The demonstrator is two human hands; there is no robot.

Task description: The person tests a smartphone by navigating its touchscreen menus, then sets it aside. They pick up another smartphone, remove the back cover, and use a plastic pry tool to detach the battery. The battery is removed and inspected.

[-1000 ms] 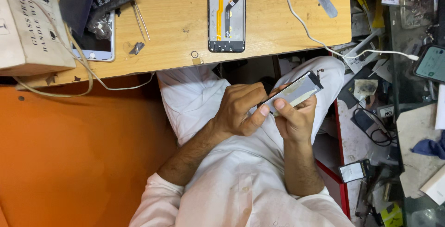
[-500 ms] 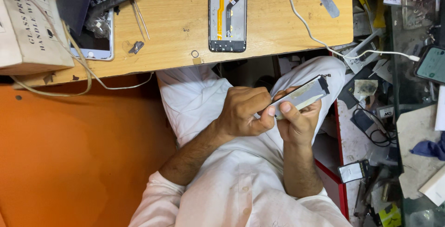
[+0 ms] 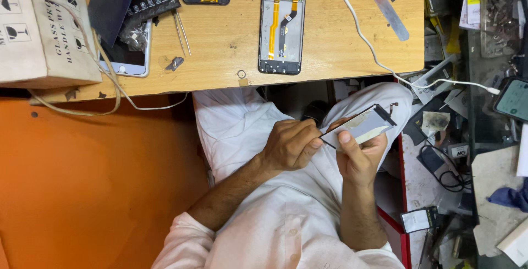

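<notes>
Right hand: I'm gripping the phone screen panel [image 3: 360, 126] with my right hand [image 3: 357, 156], fingers wrapped under it and thumb pressing across its near face — closed firmly on it.
Left hand: my left hand [image 3: 289, 145] is curled tight at the panel's near-left corner, fingertips pinching at that edge; whether I'm holding a small pick in there I cannot tell, the fingers are hiding it.
Panel position: it's floating over my lap, above my white trousers, tilted with its far end up, well below the wooden bench [image 3: 330, 54] and touching nothing but my hands.
Ribbon tail: a thin flex cable [image 3: 392, 106] is sticking out at the far top corner, hanging free.
Risk one: I'm working at a thin glass part in mid-air — if I'm levering too hard at that corner, I judge the panel could crack or flex.
Risk two: my thumb is bearing on the face; squeezing harder to steady it could stress the glass the same way.
Risk three: nothing is supporting it underneath, so a slip would be dropping it past my knees toward the cluttered floor parts.
Risk four: that loose cable could be snagging or tearing if my fingers are sliding up along the edge.
Nearby: the opened phone frame [image 3: 282, 24] is lying on the bench, well apart.
</notes>
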